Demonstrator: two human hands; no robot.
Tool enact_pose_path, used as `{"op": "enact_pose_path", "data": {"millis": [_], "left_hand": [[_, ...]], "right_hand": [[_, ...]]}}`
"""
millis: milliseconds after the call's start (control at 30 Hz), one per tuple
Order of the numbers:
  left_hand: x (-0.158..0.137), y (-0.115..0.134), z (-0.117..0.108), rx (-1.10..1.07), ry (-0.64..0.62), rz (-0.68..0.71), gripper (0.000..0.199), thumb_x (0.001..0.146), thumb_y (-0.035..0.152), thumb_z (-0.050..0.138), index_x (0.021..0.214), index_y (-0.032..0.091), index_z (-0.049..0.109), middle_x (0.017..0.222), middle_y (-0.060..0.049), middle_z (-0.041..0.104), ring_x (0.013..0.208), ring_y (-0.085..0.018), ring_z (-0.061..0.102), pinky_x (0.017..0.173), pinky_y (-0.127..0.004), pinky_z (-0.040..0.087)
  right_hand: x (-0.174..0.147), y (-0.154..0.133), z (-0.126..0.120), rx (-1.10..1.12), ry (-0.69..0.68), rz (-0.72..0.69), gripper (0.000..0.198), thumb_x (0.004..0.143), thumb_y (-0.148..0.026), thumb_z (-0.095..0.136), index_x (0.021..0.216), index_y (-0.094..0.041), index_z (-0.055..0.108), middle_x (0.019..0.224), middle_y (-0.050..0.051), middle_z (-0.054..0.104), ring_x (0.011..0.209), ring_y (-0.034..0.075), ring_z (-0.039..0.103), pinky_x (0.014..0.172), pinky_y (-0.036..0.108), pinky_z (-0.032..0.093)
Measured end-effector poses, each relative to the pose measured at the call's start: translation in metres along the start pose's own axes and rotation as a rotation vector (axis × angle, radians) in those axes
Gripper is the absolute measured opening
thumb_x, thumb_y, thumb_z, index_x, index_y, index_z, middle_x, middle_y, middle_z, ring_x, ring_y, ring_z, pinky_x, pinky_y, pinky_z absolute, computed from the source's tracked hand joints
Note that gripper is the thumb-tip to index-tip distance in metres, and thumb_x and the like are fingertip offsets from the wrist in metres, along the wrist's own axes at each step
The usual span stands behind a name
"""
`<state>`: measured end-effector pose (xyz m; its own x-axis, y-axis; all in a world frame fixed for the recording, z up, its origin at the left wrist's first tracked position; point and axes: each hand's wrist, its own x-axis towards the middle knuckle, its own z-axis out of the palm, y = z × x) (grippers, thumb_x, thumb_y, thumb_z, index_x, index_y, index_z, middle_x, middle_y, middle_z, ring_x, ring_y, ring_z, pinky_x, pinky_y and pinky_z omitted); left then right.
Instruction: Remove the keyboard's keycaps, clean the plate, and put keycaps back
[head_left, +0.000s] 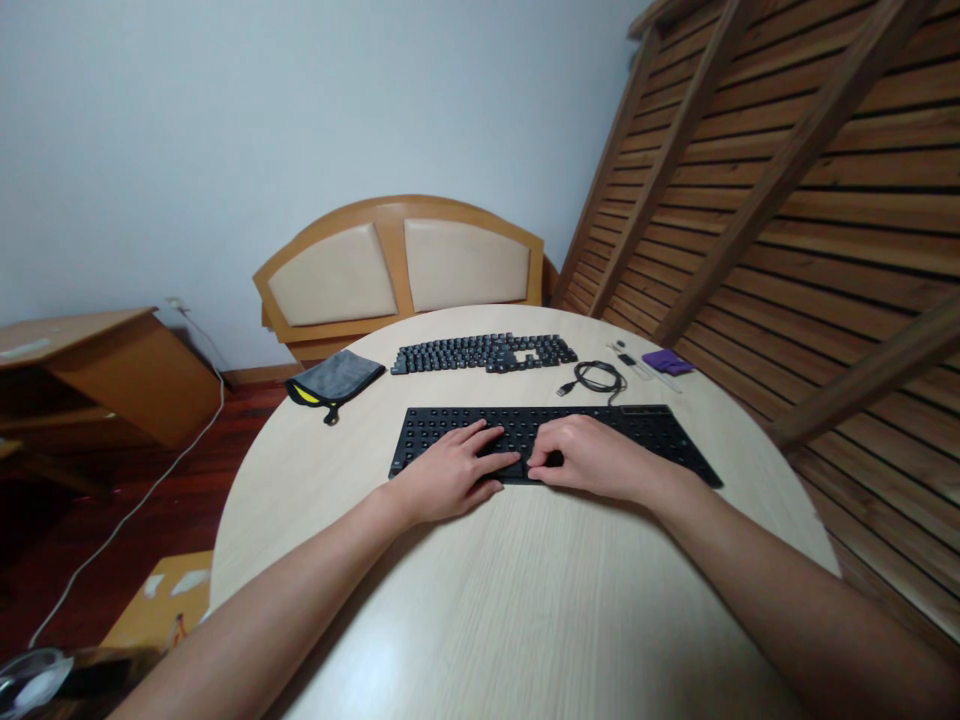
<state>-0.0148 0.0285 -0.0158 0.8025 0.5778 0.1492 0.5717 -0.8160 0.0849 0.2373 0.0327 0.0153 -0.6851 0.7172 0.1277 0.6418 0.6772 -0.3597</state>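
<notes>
A black keyboard [664, 432] with its keycaps off over most of its face lies across the round table, long side toward me. My left hand [452, 472] rests on its left-middle part, fingers spread, with the index fingertip near the front edge. Just right of that fingertip, my right hand [583, 455] is curled, thumb and fingers closed in a pinch at the keyboard's front row. Whatever is between those fingertips is hidden. Behind the keyboard, loose black keycaps [457, 355] are laid out in rows, with a gap toward their right side.
The keyboard's coiled USB cable [600, 378] lies behind it. At the right are a purple cloth [667, 361] and small thin tools [636, 364]. A grey cloth with yellow lining [341, 380] sits at the table's [487, 610] left edge. Wooden slats [787, 240] rise on the right.
</notes>
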Motion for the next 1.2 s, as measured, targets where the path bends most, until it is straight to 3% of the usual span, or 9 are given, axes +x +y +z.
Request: {"op": "enact_pose_path", "data": {"millis": [500, 867, 1067, 1200], "left_hand": [[-0.004, -0.005, -0.02, -0.068, -0.033, 0.049, 0.043, 0.094, 0.03, 0.06, 0.137, 0.026, 0.059, 0.147, -0.012, 0.05, 0.135, -0.032, 0.049, 0.112, -0.05, 0.04], [-0.008, -0.008, -0.029, -0.058, -0.055, 0.045, 0.043, 0.09, 0.03, 0.063, 0.133, 0.024, 0.061, 0.139, -0.013, 0.054, 0.126, -0.031, 0.054, 0.106, -0.047, 0.046], [-0.007, -0.002, -0.023, -0.054, -0.006, 0.01, 0.053, 0.089, 0.042, 0.063, 0.136, 0.02, 0.055, 0.138, -0.014, 0.055, 0.131, -0.034, 0.049, 0.113, -0.051, 0.039], [-0.005, 0.004, -0.013, -0.042, 0.015, 0.011, 0.066, 0.093, 0.058, 0.055, 0.145, 0.019, 0.044, 0.155, -0.016, 0.04, 0.146, -0.036, 0.031, 0.118, -0.052, 0.031]], "right_hand": [[0.004, -0.009, 0.005, 0.056, -0.017, 0.044, 0.008, 0.084, -0.027, 0.072, 0.082, -0.023, 0.079, 0.084, 0.001, 0.077, 0.077, 0.017, 0.069, 0.071, 0.027, 0.045], [0.004, -0.013, 0.01, 0.083, 0.001, -0.048, 0.01, 0.087, -0.024, 0.068, 0.082, -0.021, 0.077, 0.087, 0.002, 0.075, 0.08, 0.017, 0.068, 0.075, 0.026, 0.046], [0.029, 0.014, 0.01, -0.064, 0.14, 0.065, 0.02, 0.095, -0.033, 0.059, 0.095, -0.021, 0.075, 0.089, 0.003, 0.075, 0.079, 0.018, 0.066, 0.074, 0.029, 0.047], [0.07, 0.044, 0.01, -0.314, 0.201, 0.16, 0.025, 0.096, -0.027, 0.056, 0.113, -0.017, 0.07, 0.114, 0.009, 0.072, 0.108, 0.024, 0.062, 0.091, 0.032, 0.045]]}}
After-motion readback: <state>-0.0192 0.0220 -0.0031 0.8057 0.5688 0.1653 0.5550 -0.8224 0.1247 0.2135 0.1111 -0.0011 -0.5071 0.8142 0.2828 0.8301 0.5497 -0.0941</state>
